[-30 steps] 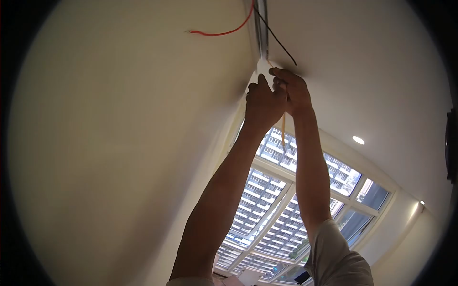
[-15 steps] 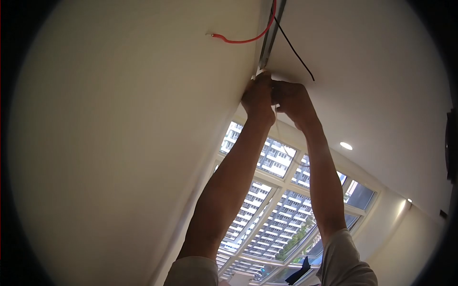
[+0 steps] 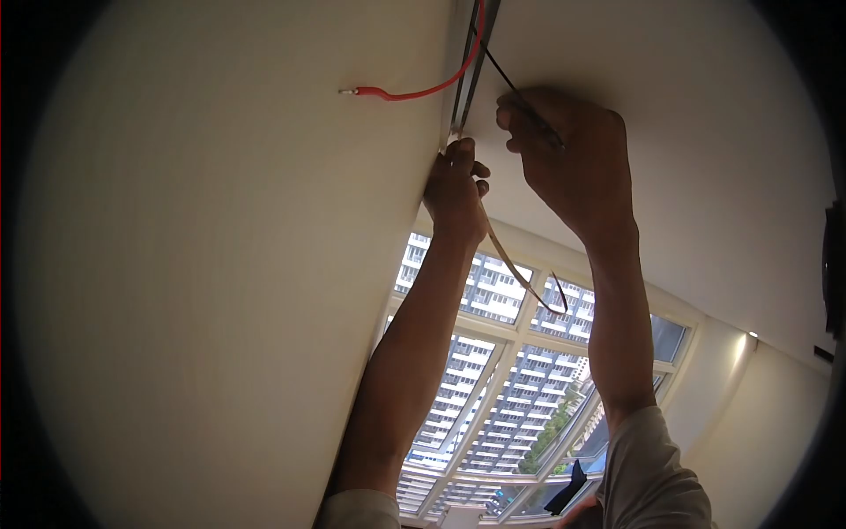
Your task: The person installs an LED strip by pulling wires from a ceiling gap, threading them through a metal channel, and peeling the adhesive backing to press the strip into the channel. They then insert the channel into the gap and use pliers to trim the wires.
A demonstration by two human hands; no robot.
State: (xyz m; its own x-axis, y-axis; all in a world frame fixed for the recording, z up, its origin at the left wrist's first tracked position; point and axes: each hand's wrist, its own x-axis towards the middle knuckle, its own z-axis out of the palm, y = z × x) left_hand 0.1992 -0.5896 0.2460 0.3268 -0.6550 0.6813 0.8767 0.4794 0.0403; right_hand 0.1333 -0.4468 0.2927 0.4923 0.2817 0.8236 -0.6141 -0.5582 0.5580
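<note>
My left hand (image 3: pixel 455 189) is raised at the lower end of a dark ceiling track (image 3: pixel 476 66), its fingers curled around a thin pale strip (image 3: pixel 504 256) that hangs down in a loop. To its right, my right hand (image 3: pixel 573 145) is up near the ceiling, thumb and fingertips drawn together beside a black wire (image 3: pixel 500 66). The wire passes over its fingers; whether they grip it is unclear. A red wire (image 3: pixel 423 92) with a bare metal end comes out of the track and curves left across the wall.
A pale wall (image 3: pixel 220 264) fills the left side. Large framed windows (image 3: pixel 520 339) stand below and behind my arms, with tall buildings outside. A lit spotlight (image 3: pixel 753 334) is at the right, and a dark object (image 3: pixel 831 269) sits at the far right edge.
My right hand has moved away from my left hand, up and right to the black wire. The pale strip's hanging loop now shows clearly. The view has shifted slightly.
</note>
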